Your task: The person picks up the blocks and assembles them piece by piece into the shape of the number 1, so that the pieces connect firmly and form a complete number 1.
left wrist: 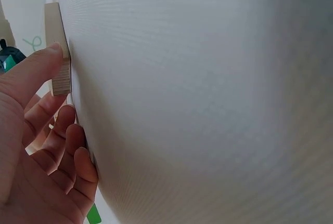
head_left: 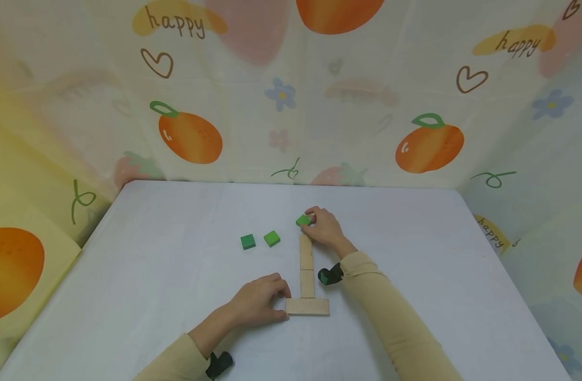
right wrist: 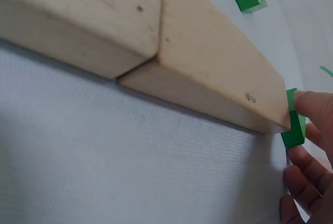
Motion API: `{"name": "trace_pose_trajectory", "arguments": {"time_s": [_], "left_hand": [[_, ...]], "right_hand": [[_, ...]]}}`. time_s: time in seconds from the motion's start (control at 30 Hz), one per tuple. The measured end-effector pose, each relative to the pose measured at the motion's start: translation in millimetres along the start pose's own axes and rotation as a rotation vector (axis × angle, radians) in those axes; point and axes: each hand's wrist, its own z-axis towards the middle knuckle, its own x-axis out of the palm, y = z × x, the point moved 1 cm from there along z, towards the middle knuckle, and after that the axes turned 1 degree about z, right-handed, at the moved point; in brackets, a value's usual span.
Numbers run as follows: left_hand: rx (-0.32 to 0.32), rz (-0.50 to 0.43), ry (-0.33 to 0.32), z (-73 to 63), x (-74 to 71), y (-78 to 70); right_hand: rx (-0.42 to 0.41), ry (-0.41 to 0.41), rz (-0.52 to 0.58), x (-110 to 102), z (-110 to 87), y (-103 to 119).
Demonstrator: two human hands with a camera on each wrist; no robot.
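Three plain wooden blocks lie on the white table in an upside-down T. My left hand [head_left: 257,300] pinches the left end of the crosswise wooden block [head_left: 309,307] between thumb and forefinger, as the left wrist view also shows. From that block's middle, a near lengthwise block [head_left: 307,284] and a far lengthwise block [head_left: 306,253] run away end to end. At the far end, my right hand [head_left: 326,228] pinches a green block [head_left: 302,220] with thumb and fingers. In the right wrist view this green block [right wrist: 296,133] sits against or very near the wooden end.
Left of the far lengthwise block lie a light green block [head_left: 272,238] and a darker green block [head_left: 248,242]. A patterned cloth [head_left: 310,121] with oranges hangs behind the white table [head_left: 176,222]. A dark camera [head_left: 331,274] on the right wrist sits close beside the lengthwise blocks.
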Motion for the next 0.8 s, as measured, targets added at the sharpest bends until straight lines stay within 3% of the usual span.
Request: {"name": "trace_pose_trajectory", "arguments": {"time_s": [0.4, 0.8], "left_hand": [[0.003, -0.022, 0.007, -0.2, -0.8, -0.2], [-0.008, -0.014, 0.012, -0.2, -0.4, 0.7]], "right_hand": [[-0.083, -0.043, 0.032, -2.7, 2.7, -5.0], [-0.100, -0.034, 0.039, -2.2, 2.1, -5.9]]}}
